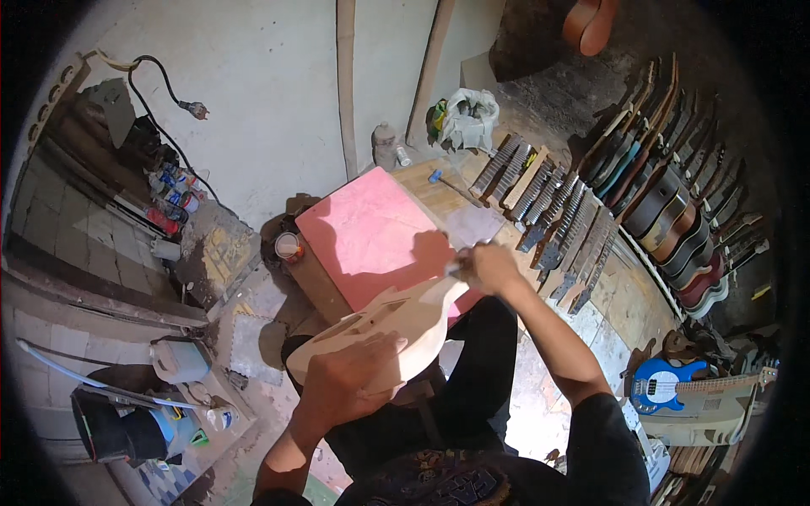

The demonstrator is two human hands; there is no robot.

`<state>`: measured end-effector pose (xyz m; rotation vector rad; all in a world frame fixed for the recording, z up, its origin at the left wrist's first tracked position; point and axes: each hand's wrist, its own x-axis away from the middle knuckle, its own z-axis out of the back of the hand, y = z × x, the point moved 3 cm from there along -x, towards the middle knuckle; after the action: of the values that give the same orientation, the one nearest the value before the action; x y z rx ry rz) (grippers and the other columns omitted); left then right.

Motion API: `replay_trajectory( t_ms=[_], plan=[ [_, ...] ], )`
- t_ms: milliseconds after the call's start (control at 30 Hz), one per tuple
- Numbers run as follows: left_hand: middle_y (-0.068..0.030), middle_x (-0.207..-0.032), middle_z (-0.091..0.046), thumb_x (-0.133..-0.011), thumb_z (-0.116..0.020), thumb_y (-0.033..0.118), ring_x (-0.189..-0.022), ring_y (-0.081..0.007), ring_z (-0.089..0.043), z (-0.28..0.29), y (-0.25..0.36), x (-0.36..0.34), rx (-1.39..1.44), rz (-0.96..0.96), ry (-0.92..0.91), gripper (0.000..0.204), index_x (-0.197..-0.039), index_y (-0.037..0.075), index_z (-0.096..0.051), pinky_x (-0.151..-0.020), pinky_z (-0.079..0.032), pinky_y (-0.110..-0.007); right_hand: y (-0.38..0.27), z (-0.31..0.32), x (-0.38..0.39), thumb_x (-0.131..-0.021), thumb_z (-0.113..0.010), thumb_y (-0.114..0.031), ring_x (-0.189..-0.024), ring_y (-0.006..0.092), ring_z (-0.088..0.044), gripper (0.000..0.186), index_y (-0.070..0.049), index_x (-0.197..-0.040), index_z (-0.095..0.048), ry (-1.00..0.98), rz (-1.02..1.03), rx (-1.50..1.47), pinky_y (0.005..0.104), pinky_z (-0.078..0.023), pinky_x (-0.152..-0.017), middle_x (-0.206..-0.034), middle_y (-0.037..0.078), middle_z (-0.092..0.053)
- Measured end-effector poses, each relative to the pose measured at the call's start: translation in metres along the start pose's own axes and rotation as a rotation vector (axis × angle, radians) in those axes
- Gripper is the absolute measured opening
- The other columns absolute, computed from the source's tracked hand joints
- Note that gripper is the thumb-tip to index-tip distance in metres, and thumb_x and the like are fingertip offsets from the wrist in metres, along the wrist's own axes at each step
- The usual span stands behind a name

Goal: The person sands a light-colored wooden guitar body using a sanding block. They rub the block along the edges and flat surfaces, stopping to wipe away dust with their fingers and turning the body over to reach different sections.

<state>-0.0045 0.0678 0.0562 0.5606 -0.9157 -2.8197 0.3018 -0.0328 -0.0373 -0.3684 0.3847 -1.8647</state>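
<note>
An unfinished pale wooden electric guitar body (422, 325) with routed cavities rests tilted over my lap. Across its near face lies my left hand (350, 375), gripping it by the lower side. My right hand (489, 268) is closed at the body's far right end, against its edge. It is smeared by motion, and a small greyish piece between its fingers is too blurred to name. Beyond the body, a pink padded board (371, 228) lies on the wooden workbench (422, 179), with shadows of my arms across it.
Several guitar necks (540, 181) lie in a row on the bench, beside a blue-headed hammer (435, 175). Finished guitars (666, 202) stand racked at the right, a blue bass (662, 386) below them. A small tin (288, 247) sits left of the pink board; a black bucket (118, 426) stands lower left.
</note>
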Motion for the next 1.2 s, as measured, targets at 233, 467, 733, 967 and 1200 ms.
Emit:
replay_trajectory(
  t_ms=[233,467,733,967,1200],
  plan=[
    [-0.0111,-0.128,-0.076,-0.077,-0.086,0.021,-0.114,-0.0309,-0.074,0.002,-0.001,0.0,0.024,0.023,0.022,0.057,-0.132,0.013,-0.073,-0.104,-0.057,-0.045,0.002,0.004,-0.014,-0.09,-0.079,-0.019,-0.098,0.0236,-0.075,0.04,-0.012,-0.129,-0.075,-0.235,-0.123,-0.085,0.0357,-0.058,-0.089,-0.11,0.013,-0.079],
    [-0.0119,-0.126,-0.076,-0.076,-0.087,0.022,-0.114,-0.0304,-0.074,0.001,-0.001,0.003,0.038,0.012,0.028,0.059,-0.133,0.014,-0.072,-0.107,-0.055,-0.046,0.01,-0.007,-0.009,-0.091,-0.08,-0.015,-0.101,0.0169,-0.073,0.039,-0.011,-0.129,-0.076,-0.242,-0.137,-0.299,0.0337,-0.057,-0.093,-0.112,0.009,-0.08],
    [-0.0122,-0.125,-0.076,-0.075,-0.088,0.021,-0.115,-0.0326,-0.074,0.001,-0.002,0.002,0.051,0.023,0.013,0.059,-0.132,0.014,-0.073,-0.107,-0.055,-0.047,-0.003,-0.001,0.001,-0.093,-0.08,-0.015,-0.106,0.0146,-0.07,0.038,-0.005,-0.129,-0.075,-0.288,-0.075,-0.572,0.0326,-0.054,-0.097,-0.115,0.006,-0.078],
    [-0.0124,-0.124,-0.076,-0.073,-0.09,0.021,-0.117,-0.0339,-0.073,0.004,-0.014,0.009,0.069,0.063,0.039,0.061,-0.131,0.012,-0.073,-0.106,-0.056,-0.047,-0.041,-0.008,0.031,-0.093,-0.077,-0.016,-0.111,0.0231,-0.07,0.041,-0.007,-0.132,-0.072,-0.165,-0.041,-0.882,0.0371,-0.053,-0.099,-0.119,0.013,-0.075],
    [-0.0147,-0.124,-0.076,-0.073,-0.091,0.022,-0.117,-0.0367,-0.073,0.006,-0.017,0.0,0.086,0.12,0.056,0.061,-0.13,0.011,-0.073,-0.105,-0.057,-0.047,-0.069,-0.004,0.048,-0.097,-0.077,-0.012,-0.108,0.0117,-0.063,0.047,-0.002,-0.141,-0.065,0.063,-0.037,-0.968,0.0302,-0.051,-0.097,-0.122,0.004,-0.07]
  ],
)
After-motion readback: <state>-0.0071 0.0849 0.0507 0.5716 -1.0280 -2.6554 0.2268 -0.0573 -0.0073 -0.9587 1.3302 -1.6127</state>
